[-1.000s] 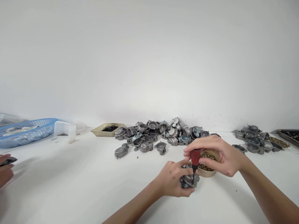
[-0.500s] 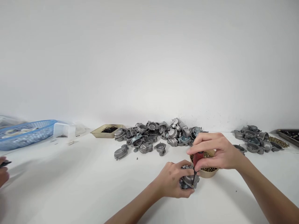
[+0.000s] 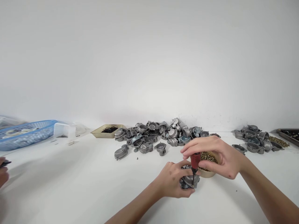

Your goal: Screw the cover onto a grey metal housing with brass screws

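Left hand (image 3: 173, 182) clamps metal casting (image 3: 189, 181), mostly hidden; right hand (image 3: 219, 157) pinches red screwdriver (image 3: 194, 161).

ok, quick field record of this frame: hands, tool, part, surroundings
left hand: grips a grey metal casting on the white table
right hand: holds a red-handled screwdriver upright, tip on the casting
behind: round bowl of brass screws
middle: pile of castings, tan tray
right: second pile
left: blue basket, another person's hand

screwdriver tip (image 3: 193, 183): I'm losing it inside the metal part (image 3: 188, 182)
metal part: my left hand (image 3: 174, 180) is covering half
tray (image 3: 289, 135): edge is cropping it
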Demonstrator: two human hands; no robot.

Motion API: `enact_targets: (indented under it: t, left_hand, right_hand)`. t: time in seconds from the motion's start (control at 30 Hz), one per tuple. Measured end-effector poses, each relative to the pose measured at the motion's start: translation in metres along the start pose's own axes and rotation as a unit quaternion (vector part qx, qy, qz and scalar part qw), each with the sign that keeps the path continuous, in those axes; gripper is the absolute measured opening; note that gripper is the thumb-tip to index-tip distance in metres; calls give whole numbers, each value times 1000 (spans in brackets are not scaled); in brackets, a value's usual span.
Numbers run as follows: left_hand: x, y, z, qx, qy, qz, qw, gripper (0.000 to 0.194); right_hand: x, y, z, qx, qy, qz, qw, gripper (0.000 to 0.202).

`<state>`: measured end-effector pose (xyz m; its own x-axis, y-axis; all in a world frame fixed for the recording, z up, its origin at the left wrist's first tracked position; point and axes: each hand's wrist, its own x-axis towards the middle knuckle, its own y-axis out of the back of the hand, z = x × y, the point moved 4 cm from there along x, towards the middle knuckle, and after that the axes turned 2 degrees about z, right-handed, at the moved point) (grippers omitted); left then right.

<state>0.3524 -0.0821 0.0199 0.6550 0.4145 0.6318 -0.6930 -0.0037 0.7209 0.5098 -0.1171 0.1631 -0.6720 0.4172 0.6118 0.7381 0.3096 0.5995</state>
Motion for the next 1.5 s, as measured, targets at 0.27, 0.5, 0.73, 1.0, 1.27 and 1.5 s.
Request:
enact_targets:
  t: [0.27,0.5,0.73,1.0,1.27,1.5]
  left_hand:
    - [-1,0,-1,15,4,-21,1000,43]
    - [-1,0,-1,24,6,-17,1000,44]
    - [-1,-1,-2,20,8,-36,999,44]
    - [-1,0,-2,20,11,-44,999,38]
    - [-1,-1,-3,28,10,-48,998,42]
    - [1,1,-1,11,9,-39,999,39]
  right_hand:
    - [-2,2,4,-85,33,51,994,21]
    - [-3,2,3,-69,23,61,995,21]
    - [-3,-1,4,-12,-5,1,1000,34]
    - [-3,-1,2,-87,-25,23,996,20]
    - [-2,-2,5,-136,2,27,990,19]
    - [-2,-2,-1,-32,-23,-18,999,26]
